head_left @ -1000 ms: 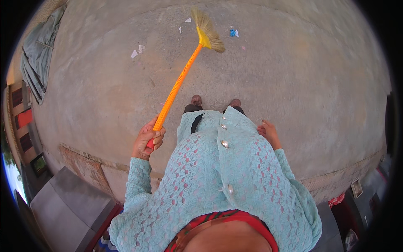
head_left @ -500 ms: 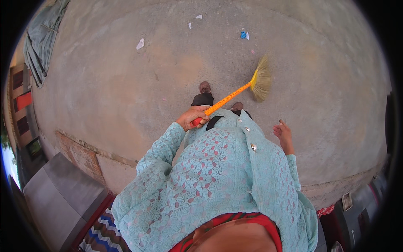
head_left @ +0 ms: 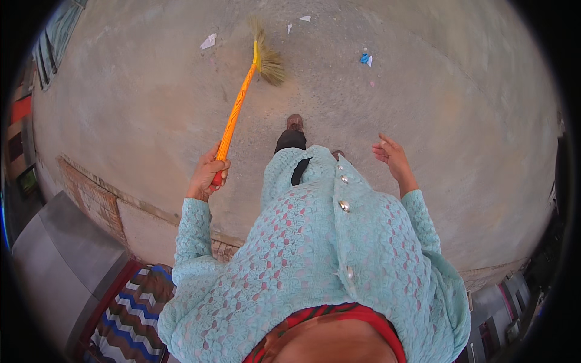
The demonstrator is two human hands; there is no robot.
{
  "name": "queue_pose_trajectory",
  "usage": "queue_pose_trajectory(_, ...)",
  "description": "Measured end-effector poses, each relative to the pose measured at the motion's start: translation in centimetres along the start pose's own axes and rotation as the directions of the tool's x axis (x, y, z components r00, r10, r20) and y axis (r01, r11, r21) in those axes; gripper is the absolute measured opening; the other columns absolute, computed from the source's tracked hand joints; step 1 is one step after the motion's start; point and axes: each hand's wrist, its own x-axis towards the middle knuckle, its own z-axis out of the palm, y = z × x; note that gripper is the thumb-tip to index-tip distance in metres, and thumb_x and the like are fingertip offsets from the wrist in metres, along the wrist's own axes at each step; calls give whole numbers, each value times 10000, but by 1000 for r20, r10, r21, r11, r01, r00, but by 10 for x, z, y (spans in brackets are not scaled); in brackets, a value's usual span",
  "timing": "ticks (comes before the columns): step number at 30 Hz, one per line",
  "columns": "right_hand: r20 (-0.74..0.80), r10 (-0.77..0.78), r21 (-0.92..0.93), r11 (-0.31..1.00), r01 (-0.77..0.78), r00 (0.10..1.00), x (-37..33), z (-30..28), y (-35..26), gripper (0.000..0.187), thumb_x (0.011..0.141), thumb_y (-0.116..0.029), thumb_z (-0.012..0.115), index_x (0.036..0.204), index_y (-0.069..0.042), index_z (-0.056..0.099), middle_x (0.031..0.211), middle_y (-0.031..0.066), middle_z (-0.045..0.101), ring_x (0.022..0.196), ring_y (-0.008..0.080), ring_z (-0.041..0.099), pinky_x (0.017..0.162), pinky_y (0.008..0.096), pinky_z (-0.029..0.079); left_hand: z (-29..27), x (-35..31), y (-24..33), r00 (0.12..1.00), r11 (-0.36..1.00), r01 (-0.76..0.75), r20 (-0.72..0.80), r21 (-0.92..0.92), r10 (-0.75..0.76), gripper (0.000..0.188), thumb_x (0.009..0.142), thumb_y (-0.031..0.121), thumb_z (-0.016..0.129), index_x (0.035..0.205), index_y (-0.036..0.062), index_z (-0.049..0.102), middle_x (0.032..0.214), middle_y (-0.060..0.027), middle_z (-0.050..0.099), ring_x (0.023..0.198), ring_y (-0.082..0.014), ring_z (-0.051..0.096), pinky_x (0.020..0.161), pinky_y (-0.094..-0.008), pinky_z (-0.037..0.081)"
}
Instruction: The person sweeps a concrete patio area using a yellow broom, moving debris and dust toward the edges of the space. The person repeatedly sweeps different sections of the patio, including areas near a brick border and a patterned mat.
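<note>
A broom point(head_left: 236, 112) with an orange handle, a red end and a fan of pale yellow-green bristles is gripped by my left hand point(head_left: 207, 171) near the red end. Its handle slants up and away, and the slightly blurred bristles spread over the concrete floor ahead, just right of a crumpled white scrap point(head_left: 208, 41). Out to the right, my right hand point(head_left: 392, 156) hangs in the air with nothing in it, fingers extended and partly spread.
Small white paper bits point(head_left: 305, 19) and a blue scrap point(head_left: 364, 58) lie on the concrete floor point(head_left: 472, 133). A low brick edge point(head_left: 94, 190) runs at the left, beside a grey panel point(head_left: 66, 248) and a zigzag-striped cloth point(head_left: 139, 308). A grey-green sheet point(head_left: 57, 39) is at far left.
My left hand has swung out to the left, carrying the broom's bristles from the right side across to the left and farther away. My right hand has risen slightly and moved a little left.
</note>
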Motion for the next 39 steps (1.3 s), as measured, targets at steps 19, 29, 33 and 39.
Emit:
queue_pose_trajectory(19,-73,198,-109,973,-205,977,-15,-66,83,703,792,-433,462,1255,62,279,1269,191,352,1181,247,331,971,287,234,162,89,36,781,962,272,584,3,-222,670,705,4,498,1310,55,214,687,-52,502,408,-67,412,348,-175,326)
queue_pose_trajectory(29,-38,168,-12,986,-169,985,-3,-103,83,652,809,-371,471,1258,58,274,1253,169,372,1157,224,350,957,275,253,255,205,-40,799,929,370,501,25,-332,657,719,-12,497,1303,62,204,681,-86,502,423,-83,441,338,-207,352)
queue_pose_trajectory(33,-11,159,97,983,-157,987,-2,-97,79,683,799,-368,488,1260,76,250,1275,180,341,1178,233,327,968,276,241,200,196,-22,909,944,312,324,-109,-263,668,703,-18,498,1297,59,204,695,-100,505,421,-88,445,330,-210,347)
queue_pose_trajectory(39,-102,200,-42,978,-205,975,-12,-79,55,703,794,-370,501,1258,88,238,1284,185,325,1181,235,322,972,279,238,123,137,12,991,985,129,40,-115,-126,671,701,-10,497,1297,46,194,650,-58,473,408,-83,415,335,-204,338)
